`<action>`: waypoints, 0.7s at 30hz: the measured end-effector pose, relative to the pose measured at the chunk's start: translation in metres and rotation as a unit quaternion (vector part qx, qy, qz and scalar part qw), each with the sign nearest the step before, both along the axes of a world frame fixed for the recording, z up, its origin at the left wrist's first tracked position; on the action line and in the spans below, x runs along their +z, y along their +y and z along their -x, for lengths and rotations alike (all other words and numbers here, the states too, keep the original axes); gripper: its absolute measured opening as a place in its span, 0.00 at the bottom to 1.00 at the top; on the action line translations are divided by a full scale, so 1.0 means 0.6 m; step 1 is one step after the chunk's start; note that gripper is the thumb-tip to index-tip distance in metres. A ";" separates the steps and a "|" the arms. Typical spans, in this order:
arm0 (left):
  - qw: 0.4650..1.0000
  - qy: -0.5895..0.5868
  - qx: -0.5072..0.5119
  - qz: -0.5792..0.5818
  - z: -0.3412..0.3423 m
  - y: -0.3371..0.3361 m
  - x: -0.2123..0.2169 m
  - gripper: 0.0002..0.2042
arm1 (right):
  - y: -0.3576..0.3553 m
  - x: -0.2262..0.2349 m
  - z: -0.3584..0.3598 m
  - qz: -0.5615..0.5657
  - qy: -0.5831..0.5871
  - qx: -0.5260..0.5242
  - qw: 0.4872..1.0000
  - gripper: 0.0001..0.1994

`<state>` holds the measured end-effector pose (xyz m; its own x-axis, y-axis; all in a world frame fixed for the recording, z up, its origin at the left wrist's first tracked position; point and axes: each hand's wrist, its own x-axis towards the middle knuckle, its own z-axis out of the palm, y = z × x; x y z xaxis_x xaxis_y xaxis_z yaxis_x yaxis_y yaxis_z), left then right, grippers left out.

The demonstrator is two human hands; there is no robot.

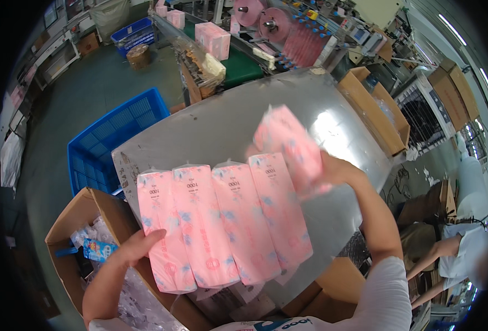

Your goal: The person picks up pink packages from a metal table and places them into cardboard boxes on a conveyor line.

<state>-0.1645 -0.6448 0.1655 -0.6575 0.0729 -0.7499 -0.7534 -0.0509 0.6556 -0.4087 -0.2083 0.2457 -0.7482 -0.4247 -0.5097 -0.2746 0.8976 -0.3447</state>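
Several pink soft packs of tissues stand side by side in a row before me, with the leftmost tissue pack (166,237) under my left hand (140,246). That hand's thumb lies over the pack's left edge, and its fingers are hidden along the side. My right hand (335,170) grips another tissue pack (288,140), tilted and smeared by motion, just beyond the right end of the row. It overlaps the upper part of the rightmost pack (280,207) in view; whether they touch I cannot tell.
A metal table (211,124) carries the row. Left of it are a blue plastic crate (117,124) and a cardboard box (92,204) of clear plastic wrap. A green conveyor (243,69) with a pink pack (212,39) lies beyond. Another person (459,254) is at the right.
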 end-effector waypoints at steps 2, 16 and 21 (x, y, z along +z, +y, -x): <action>0.999 -0.008 -0.032 -0.033 0.018 -0.006 0.001 0.28 | 0.094 -0.015 -0.036 0.027 -0.230 -0.020 0.973 0.38; 0.983 0.151 -0.058 -0.083 0.069 0.188 0.046 0.24 | 0.345 -0.007 -0.466 0.488 -0.091 -0.522 0.693 0.24; 0.906 0.299 -0.283 -0.101 0.016 0.396 0.119 0.28 | 0.508 0.087 -0.815 0.565 0.014 -0.580 0.587 0.29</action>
